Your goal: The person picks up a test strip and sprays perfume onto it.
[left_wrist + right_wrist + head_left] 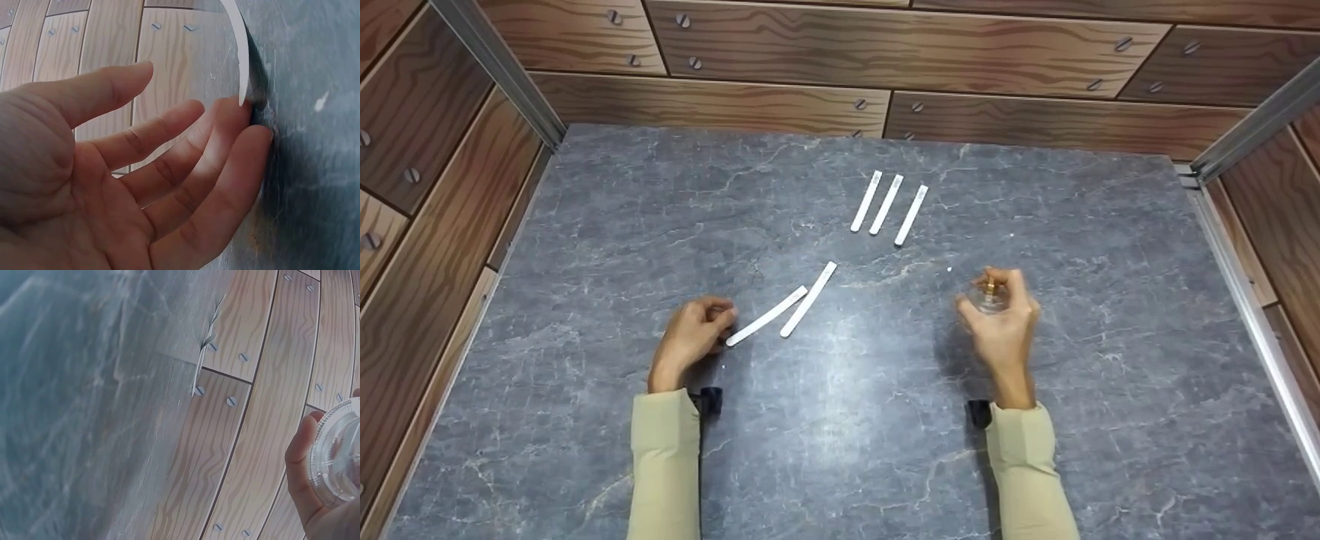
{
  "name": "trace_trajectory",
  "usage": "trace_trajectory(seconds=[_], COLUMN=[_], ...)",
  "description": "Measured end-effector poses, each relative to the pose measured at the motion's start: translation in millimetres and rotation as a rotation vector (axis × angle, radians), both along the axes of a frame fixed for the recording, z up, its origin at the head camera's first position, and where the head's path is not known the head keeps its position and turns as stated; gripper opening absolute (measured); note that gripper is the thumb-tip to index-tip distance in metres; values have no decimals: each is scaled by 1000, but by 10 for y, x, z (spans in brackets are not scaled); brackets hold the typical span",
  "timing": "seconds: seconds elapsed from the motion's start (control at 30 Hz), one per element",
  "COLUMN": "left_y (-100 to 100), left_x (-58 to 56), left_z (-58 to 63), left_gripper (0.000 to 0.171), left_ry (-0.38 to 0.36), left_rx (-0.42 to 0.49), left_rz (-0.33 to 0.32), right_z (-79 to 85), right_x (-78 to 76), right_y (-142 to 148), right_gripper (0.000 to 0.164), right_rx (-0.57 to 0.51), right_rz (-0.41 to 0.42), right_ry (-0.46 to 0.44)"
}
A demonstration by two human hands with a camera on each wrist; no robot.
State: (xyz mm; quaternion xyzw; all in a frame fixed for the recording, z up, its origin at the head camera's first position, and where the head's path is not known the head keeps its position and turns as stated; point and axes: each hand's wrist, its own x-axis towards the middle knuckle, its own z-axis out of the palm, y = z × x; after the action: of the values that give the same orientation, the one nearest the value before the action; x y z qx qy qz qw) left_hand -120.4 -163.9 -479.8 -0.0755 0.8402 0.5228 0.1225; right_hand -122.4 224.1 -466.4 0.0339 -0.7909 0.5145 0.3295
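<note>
My right hand [1006, 319] grips a clear glass perfume bottle [337, 458] with a gold-coloured neck, raised over the right side of the table; its round ribbed base shows in the right wrist view. On the left, my left hand [694, 334] has loosely bent fingers with nothing between them. Its fingertips are right at the near end of a curved white paper test strip [765, 318], whose tip meets them in the left wrist view [243, 62]. A straighter strip [808, 300] lies just right of that one, their upper ends close together.
Farther back, three white paper strips [888, 204] lie side by side at a slant. Wood-patterned panels [780, 45] wall the grey marbled table [840, 465] at the back and sides. A metal rail [1260, 330] runs along the right edge.
</note>
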Motion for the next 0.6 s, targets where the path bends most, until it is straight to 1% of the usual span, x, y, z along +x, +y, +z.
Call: trace_trajectory(seconds=[0.13,0.27,0.43,0.5,0.6], left_y=[2,18,47,59,76], left_x=[-5,-31,-65,-72,-75], left_z=[-15,-21,-21,-26,-36], left_gripper=[32,33,41,42,42], left_ry=[-30,-90,-163,-172,-162], left_rx=[22,46,9,-8,-18], left_rz=[-8,-21,-23,-16,5], right_z=[11,15,10,7,2], right_x=[-1,-7,-12,-11,-7], right_y=[-6,-9,-11,-10,-10], right_gripper=[38,38,37,37,37], right_rx=[0,4,0,-4,-7], right_rz=[9,11,16,15,12], right_ry=[-3,0,-17,-28,-31])
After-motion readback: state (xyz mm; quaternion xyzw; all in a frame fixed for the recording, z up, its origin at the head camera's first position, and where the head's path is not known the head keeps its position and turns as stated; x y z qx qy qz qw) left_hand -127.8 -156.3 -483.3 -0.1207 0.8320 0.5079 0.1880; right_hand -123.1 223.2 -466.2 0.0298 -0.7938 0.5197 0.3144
